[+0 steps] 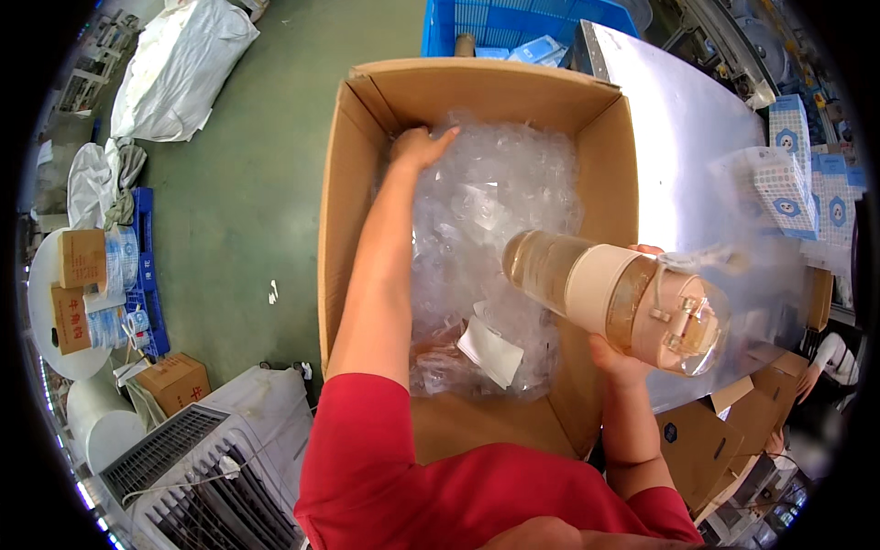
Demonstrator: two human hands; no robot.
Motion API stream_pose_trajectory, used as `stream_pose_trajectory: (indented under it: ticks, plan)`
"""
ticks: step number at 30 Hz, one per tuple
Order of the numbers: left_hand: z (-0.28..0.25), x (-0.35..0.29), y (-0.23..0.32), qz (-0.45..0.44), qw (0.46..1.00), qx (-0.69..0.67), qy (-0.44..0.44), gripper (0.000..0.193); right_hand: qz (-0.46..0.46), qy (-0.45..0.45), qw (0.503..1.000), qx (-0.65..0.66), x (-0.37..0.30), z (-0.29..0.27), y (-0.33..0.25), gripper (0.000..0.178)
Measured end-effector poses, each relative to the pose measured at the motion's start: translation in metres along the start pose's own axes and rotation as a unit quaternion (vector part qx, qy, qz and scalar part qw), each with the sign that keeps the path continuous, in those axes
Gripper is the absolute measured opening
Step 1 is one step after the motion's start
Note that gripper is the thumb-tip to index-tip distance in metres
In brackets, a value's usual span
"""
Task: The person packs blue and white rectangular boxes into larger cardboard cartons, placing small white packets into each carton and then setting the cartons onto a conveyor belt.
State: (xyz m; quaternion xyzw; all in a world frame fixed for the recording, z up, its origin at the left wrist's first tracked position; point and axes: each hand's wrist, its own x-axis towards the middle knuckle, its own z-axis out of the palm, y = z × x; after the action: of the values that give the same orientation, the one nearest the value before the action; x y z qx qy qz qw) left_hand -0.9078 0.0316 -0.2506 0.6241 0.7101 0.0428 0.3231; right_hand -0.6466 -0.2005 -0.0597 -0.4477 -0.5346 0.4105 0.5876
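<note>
A large clear water bottle with a beige band, beige lid and carry loop lies tilted over the right side of an open cardboard box. My right hand is wrapped round it near the lid, thumb on the near side and fingertips showing at the far side. Inside the box is a heap of clear plastic pieces, with a white paper slip on top. My left hand reaches into the far left corner at the heap's edge. Its thumb is stretched out; the other fingers are mostly hidden.
A shiny metal table stands right of the box, with blue-and-white cartons on it. Behind the box is a blue crate. An air cooler stands at lower left. Another person's hand shows at far right.
</note>
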Motion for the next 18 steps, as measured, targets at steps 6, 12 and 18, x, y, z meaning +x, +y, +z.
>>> stream_pose_trajectory:
  ticks: [6,12,18]
  plan:
    - [0.004,0.029,-0.017,-0.054,0.973,-0.183,-0.127,0.089,0.071,0.059,0.992,-0.082,-0.010,-0.006,0.019,0.092]
    - [0.033,-0.003,-0.018,0.032,0.960,-0.216,-0.176,0.073,0.003,0.045,0.998,-0.031,0.013,0.002,0.028,0.092]
    - [0.059,-0.091,-0.008,0.081,0.975,-0.140,-0.151,0.069,0.019,0.005,0.995,-0.100,0.004,0.002,0.030,0.081]
